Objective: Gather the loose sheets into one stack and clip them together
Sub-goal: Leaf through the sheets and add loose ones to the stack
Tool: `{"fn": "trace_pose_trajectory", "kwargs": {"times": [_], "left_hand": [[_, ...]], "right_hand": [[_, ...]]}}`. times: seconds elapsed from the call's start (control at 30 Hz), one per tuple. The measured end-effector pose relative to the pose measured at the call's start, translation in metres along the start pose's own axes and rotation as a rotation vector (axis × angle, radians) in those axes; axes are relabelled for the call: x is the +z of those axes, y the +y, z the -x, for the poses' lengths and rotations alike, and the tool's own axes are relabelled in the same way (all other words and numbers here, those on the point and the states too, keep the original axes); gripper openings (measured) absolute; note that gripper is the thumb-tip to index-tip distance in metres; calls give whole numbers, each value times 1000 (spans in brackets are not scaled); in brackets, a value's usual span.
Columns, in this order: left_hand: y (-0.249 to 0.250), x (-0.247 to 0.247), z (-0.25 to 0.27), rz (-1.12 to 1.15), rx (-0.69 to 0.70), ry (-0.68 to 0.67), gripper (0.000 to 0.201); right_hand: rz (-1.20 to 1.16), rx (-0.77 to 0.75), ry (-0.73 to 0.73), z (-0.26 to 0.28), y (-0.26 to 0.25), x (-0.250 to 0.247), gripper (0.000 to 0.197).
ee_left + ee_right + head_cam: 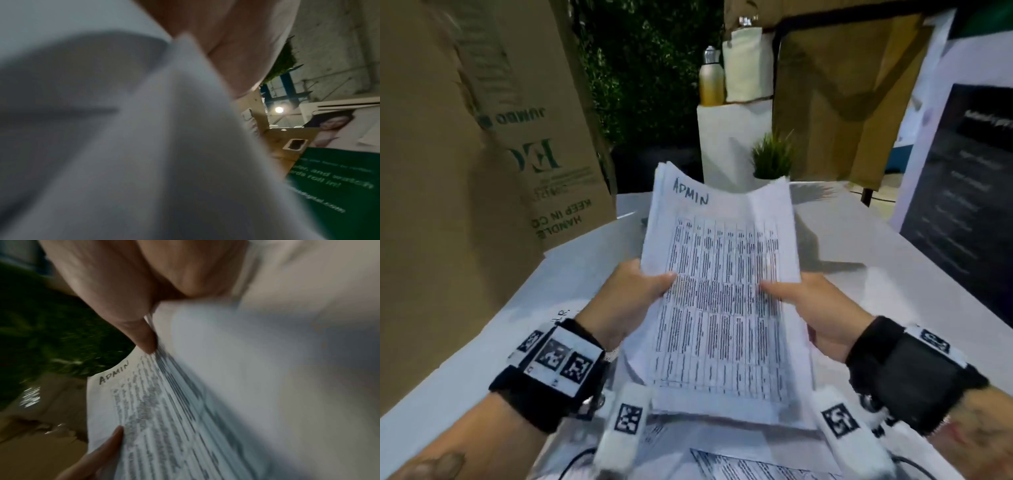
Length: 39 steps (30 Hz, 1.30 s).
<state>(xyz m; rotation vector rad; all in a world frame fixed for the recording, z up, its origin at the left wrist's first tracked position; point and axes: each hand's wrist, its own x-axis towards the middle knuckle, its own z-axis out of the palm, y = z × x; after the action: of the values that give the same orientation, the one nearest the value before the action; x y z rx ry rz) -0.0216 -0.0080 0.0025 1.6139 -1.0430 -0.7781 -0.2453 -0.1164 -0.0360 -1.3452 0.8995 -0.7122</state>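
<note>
Both hands hold the stack of sheets (pixel 722 291) raised off the white table (pixel 876 246). My left hand (pixel 631 291) grips its left edge, thumb on the printed top page; my right hand (pixel 815 308) grips the right edge the same way. Top sheet carries a dense table with "ADMIN" handwritten above it.

Right wrist view adds what the head view lacks: several page edges fanned beneath the right thumb (pixel 141 337), with the left thumb tip (pixel 115 434) on the far margin. Left wrist view is mostly blurred white paper; grip detail unreadable there.

More loose printed sheets (pixel 756 466) lie on the table below my wrists. Left of the left hand stands a cardboard box (pixel 482 154), close by. Beyond the stack sits a small potted plant (pixel 772 161); bare tabletop lies right of the right hand.
</note>
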Motion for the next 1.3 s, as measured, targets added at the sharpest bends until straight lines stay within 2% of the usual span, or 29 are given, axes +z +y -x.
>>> {"fn": "trace_pose_trajectory", "kwargs": {"times": [0.07, 0.17, 0.33, 0.43, 0.5, 0.57, 0.6, 0.7, 0.83, 0.9, 0.97, 1.03, 1.13, 1.2, 1.3], "left_hand": [[-10, -5, -1, -154, -66, -59, 21], [-33, -8, 1, -327, -148, -138, 22], [-53, -13, -16, -403, -247, -162, 16], [-65, -22, -39, -464, -272, -159, 16], [-71, -22, -54, -530, -296, -135, 27], [-77, -20, -68, -520, -298, -72, 8], [-81, -21, -76, -493, -299, -48, 8], [-91, -25, -94, -431, -339, 46, 37], [-91, -28, -105, -638, -301, 127, 56], [-85, -27, -106, -680, -287, 120, 53], [-78, -23, -101, -620, -224, 108, 32], [-70, -21, -93, -450, -193, 71, 12], [-64, -19, -71, -169, -231, -60, 16], [-66, -21, -57, -59, -224, -144, 19], [-69, -21, -37, 135, -232, -186, 28]], "right_hand": [[15, 78, -26, 6, 16, 4, 30], [12, 114, -13, 8, 28, 13, 19], [-1, 160, -14, 0, 32, 19, 19], [24, 168, -23, -5, 36, 18, 19], [47, 153, -26, -7, 38, 16, 17], [43, 135, -17, -7, 39, 14, 13], [27, 132, -5, -8, 38, 13, 12], [-54, 152, 34, -11, 41, 10, 16], [-134, 164, 123, -20, 44, 9, 19], [-130, 139, 162, -25, 38, 6, 17], [-163, 118, 174, -27, 32, -1, 17], [-220, 110, 170, -29, 29, -8, 17], [-288, 143, 188, -29, 33, -17, 18], [-340, 193, 182, -29, 38, -20, 23], [-362, 212, 176, -29, 41, -22, 29]]}}
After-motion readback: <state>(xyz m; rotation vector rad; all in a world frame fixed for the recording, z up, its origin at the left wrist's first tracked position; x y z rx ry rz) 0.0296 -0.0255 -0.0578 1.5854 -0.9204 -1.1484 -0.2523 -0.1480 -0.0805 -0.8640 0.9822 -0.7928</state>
